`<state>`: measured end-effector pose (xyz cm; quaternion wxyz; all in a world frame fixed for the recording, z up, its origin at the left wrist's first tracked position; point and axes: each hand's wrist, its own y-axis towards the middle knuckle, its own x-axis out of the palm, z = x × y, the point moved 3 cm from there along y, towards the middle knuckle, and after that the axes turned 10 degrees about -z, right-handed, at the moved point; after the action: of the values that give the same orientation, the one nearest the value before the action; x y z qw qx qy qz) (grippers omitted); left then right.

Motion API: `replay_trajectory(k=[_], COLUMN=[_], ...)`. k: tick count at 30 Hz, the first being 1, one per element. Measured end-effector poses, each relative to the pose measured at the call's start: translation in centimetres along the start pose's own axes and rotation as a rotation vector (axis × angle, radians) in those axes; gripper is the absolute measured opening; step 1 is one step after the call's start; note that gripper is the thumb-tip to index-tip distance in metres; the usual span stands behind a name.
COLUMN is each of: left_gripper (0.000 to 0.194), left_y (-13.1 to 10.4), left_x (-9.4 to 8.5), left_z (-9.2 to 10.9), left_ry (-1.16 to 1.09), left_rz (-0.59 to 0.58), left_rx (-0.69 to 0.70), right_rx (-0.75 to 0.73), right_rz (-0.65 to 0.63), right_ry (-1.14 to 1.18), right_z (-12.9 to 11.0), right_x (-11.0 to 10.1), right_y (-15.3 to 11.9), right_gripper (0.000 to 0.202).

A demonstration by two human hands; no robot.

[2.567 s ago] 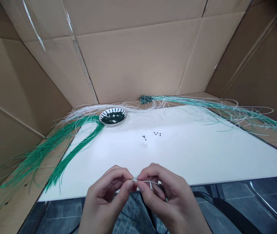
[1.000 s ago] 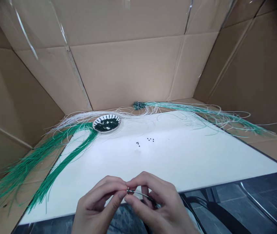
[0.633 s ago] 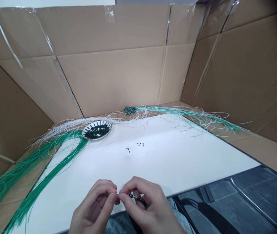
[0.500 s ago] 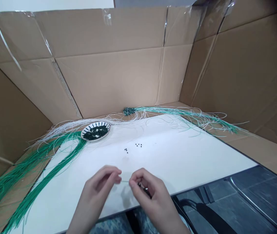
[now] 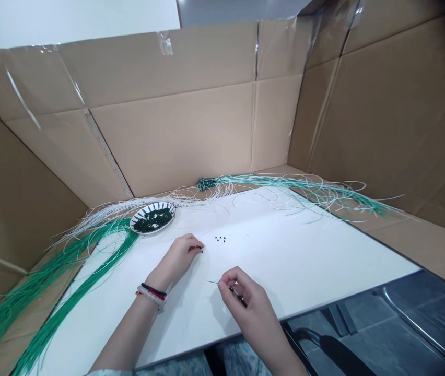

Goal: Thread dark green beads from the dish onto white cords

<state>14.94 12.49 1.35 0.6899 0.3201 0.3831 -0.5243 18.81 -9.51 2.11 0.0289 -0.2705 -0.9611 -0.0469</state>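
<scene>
My left hand (image 5: 181,254), with bracelets (image 5: 152,293) on the wrist, reaches onto the white board; its pinched fingertips are at a few small black beads (image 5: 201,251). Lower and to the right, my right hand (image 5: 242,297) is closed on a thin strand (image 5: 212,282) whose end points left from the fingertips. Dark beads (image 5: 238,296) show within its curled fingers. Several more black beads (image 5: 220,239) lie on the board just beyond my hands. A striped oval dish (image 5: 152,218) of dark beads stands to the left.
Green strands (image 5: 77,290) and white strands (image 5: 108,208) spread over the left side. A beaded bundle (image 5: 207,183) with green and white strands lies at the back. Cardboard walls (image 5: 191,125) surround the white board (image 5: 304,256).
My left hand has moved forward from beside the strand's end to the nearer loose beads. My right hand has shifted slightly right, still closed on the strand. The view has tilted a little.
</scene>
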Motion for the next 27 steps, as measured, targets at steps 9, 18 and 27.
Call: replay_trajectory(k=[9,18,27], left_gripper=[0.016,0.017,0.038], left_y=[0.0,-2.9,-10.5], left_x=[-0.3,-0.7,0.4], left_z=[-0.6,-0.2,5.0], left_ry=[-0.046,-0.536,-1.272], left_rz=[-0.001,0.036,0.142], left_rx=[-0.044,-0.174,-0.269], right_rx=[-0.022,0.005,0.003], right_rz=[0.001,0.021,-0.066], right_ry=[0.004,0.044,0.078], right_z=[1.0,2.5,1.3], right_x=[-0.5,-0.5,2.1], right_y=[0.4,1.3,1.6], right_gripper=[0.026,0.031,0.032])
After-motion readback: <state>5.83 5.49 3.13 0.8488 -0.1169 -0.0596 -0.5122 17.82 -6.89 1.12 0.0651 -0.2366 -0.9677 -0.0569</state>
